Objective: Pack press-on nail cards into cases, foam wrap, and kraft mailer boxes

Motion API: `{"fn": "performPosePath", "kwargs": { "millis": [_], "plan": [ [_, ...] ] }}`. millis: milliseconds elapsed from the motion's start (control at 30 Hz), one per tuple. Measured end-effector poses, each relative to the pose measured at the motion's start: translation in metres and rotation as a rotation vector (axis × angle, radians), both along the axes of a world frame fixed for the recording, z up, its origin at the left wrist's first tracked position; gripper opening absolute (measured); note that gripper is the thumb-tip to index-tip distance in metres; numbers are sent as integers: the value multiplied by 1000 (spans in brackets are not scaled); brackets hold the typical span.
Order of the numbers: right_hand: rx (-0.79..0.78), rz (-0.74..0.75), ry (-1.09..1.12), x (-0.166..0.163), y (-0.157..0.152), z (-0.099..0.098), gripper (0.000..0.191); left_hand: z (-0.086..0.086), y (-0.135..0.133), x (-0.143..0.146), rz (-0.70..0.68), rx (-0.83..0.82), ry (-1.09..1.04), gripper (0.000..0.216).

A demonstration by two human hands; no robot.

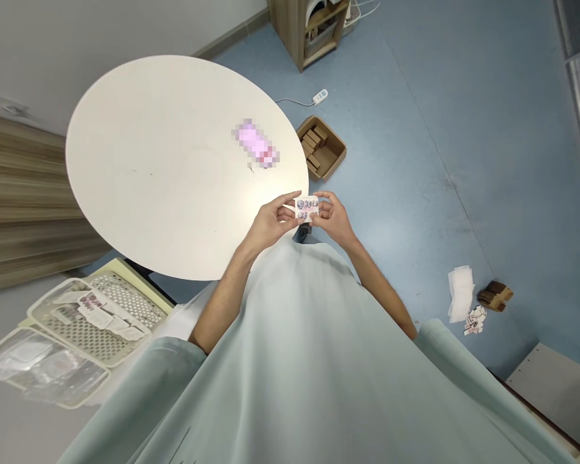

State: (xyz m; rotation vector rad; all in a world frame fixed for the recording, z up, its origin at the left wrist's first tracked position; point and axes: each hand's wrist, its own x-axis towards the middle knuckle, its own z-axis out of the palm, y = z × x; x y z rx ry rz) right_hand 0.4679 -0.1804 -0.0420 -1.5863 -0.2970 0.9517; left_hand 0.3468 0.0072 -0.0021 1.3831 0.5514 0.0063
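Both my hands hold a small white card (307,208) with several purple beads or studs on it, just off the near right edge of the round white table (174,161). My left hand (274,222) pinches the card's left side with thumb and fingers closed. On the card's right side, my right hand (332,218) grips it the same way. A pink blurred object (256,143) lies on the table beyond the hands.
An open cardboard box (323,147) with brown packets sits on the blue floor right of the table. Perforated plastic baskets (91,316) with packets stand at lower left. White cloth (460,293), small cards (474,320) and a brown bundle (495,295) lie on the floor at right.
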Motion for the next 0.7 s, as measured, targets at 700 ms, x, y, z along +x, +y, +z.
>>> {"fn": "performPosePath", "kwargs": {
  "millis": [700],
  "plan": [
    [-12,740,45,-49,96,-33,58,-22,-41,-146,824,173,354,43]
  ]
}}
